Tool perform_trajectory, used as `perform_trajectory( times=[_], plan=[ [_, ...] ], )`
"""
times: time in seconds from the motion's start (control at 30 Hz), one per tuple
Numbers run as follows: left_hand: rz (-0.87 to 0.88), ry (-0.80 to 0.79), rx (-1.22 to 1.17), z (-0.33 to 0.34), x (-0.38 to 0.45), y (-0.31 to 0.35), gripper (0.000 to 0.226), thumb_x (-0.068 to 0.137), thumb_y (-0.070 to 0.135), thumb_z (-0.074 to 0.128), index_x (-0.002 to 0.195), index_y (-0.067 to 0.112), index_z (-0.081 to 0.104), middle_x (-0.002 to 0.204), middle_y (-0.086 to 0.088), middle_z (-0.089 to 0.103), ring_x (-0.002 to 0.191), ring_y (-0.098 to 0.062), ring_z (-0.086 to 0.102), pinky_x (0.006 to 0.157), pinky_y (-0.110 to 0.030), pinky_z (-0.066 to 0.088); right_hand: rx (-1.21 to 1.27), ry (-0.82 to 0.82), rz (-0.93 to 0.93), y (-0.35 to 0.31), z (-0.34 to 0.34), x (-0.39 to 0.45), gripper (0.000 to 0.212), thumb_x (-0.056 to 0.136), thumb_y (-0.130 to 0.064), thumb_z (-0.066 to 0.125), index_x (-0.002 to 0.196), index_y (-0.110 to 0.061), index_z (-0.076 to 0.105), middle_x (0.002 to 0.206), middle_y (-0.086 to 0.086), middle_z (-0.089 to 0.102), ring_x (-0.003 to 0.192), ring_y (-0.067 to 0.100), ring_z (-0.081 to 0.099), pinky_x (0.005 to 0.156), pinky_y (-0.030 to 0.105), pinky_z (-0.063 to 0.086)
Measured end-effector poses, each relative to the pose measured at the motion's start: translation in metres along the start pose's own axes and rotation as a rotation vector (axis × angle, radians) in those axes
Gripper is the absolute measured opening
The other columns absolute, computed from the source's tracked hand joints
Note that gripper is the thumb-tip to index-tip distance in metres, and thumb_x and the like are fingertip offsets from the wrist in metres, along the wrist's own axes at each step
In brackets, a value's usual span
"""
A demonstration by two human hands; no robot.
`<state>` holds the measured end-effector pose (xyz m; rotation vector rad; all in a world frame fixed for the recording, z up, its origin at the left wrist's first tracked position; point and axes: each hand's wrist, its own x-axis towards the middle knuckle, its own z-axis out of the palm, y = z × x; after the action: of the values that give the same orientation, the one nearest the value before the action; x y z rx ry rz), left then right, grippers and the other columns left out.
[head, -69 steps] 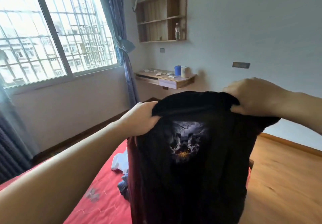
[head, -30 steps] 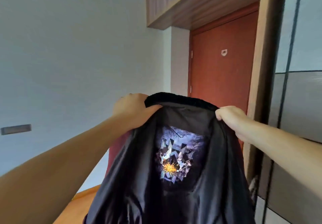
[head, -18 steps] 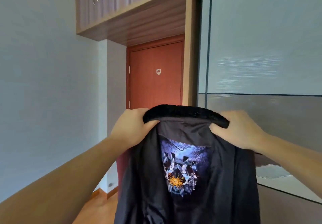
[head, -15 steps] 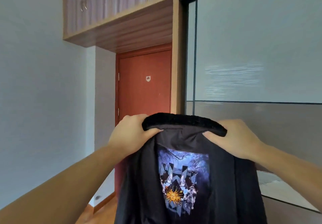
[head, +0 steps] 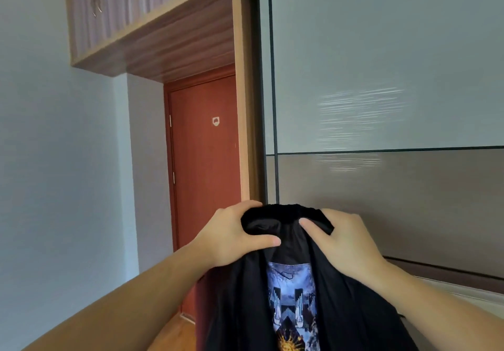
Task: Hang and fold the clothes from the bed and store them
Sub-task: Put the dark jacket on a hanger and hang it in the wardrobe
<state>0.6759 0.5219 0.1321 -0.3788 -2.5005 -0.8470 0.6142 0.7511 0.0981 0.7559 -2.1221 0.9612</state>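
The left hand (head: 234, 237) grips the left end of a black jacket (head: 341, 304) at its collar (head: 283, 211), thumb stretched across the inner lining toward the middle and the other fingers curled over the top edge behind the cloth. The right hand (head: 345, 244) grips the right end of the same collar, its thumb pressed down on the lining just beside the left thumb, the 2 thumb tips close but apart, and the rest of its fingers wrapped out of sight behind the fabric. Both forearms reach up from the lower corners, holding the jacket raised at about chest height in front of the person, its body hanging straight down and out of the bottom of the view. The collar bunches into a dark fuzzy band between the 2 hands. Below it, sewn into the shiny lining, a printed patch (head: 293, 304) shows bluish trees, pale striped shapes and an orange sun. Directly behind the jacket stands a wardrobe sliding door (head: 381, 78), pale grey above and brown-grey below a thin dark line. To its left are a wooden frame, a red-brown door (head: 204, 173), an overhead cabinet (head: 131, 12) and a plain wall (head: 54, 159); a strip of wooden floor (head: 177, 334) shows at the bottom
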Motion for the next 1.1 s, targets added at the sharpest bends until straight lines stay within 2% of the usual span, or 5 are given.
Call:
perform_trajectory(
  times=[0.23,0.47,0.73,0.93,1.1],
  plan=[
    [-0.093,0.082,0.048,0.004,0.04,-0.028,0.015,0.077,0.045,0.077,0.084,0.034,0.069,0.077,0.017,0.068,0.069,0.013,0.058,0.059,-0.004,0.039,0.108,0.047,0.007,0.018,0.017,0.027,0.031,0.089,-0.049,0.055,0.087,-0.022,0.071,0.073,-0.011,0.069,0.065,0.007,0.063,0.069,0.033,0.052],
    [-0.029,-0.05,-0.136,0.023,0.072,-0.07,0.054,0.06,0.064,0.078,0.107,0.04,0.068,0.097,0.025,0.07,0.091,0.01,0.063,0.083,-0.017,0.05,0.183,0.033,0.021,0.005,0.08,0.072,0.013,0.094,-0.034,0.059,0.091,-0.03,0.071,0.083,-0.016,0.07,0.08,-0.004,0.062,0.068,0.008,0.044],
    [0.094,-0.14,-0.295,0.034,0.119,-0.164,0.059,0.053,0.056,0.085,0.104,0.046,0.058,0.096,0.028,0.067,0.094,0.009,0.061,0.085,-0.02,0.052,0.196,0.029,0.067,-0.021,0.186,0.13,0.027,0.094,-0.034,0.058,0.068,-0.026,0.061,0.063,-0.013,0.061,0.063,0.001,0.057,0.057,0.011,0.041],
    [-0.028,-0.053,-0.472,0.047,0.159,-0.219,0.017,0.067,0.024,0.084,0.075,0.023,0.069,0.069,0.008,0.07,0.069,-0.006,0.067,0.061,-0.022,0.053,0.116,-0.086,0.069,-0.011,0.225,0.164,0.023,0.093,-0.035,0.058,0.072,-0.026,0.06,0.067,-0.01,0.059,0.069,0.002,0.058,0.06,0.012,0.042],
    [-0.07,0.047,-0.488,0.053,0.177,-0.243,0.027,0.073,0.018,0.082,0.058,0.025,0.061,0.056,0.013,0.062,0.056,0.002,0.059,0.052,-0.014,0.043,-0.021,-0.235,0.038,0.007,0.227,0.184,0.032,0.093,-0.038,0.058,0.064,-0.029,0.047,0.062,-0.016,0.053,0.06,-0.001,0.049,0.058,0.012,0.036]
  ],
)
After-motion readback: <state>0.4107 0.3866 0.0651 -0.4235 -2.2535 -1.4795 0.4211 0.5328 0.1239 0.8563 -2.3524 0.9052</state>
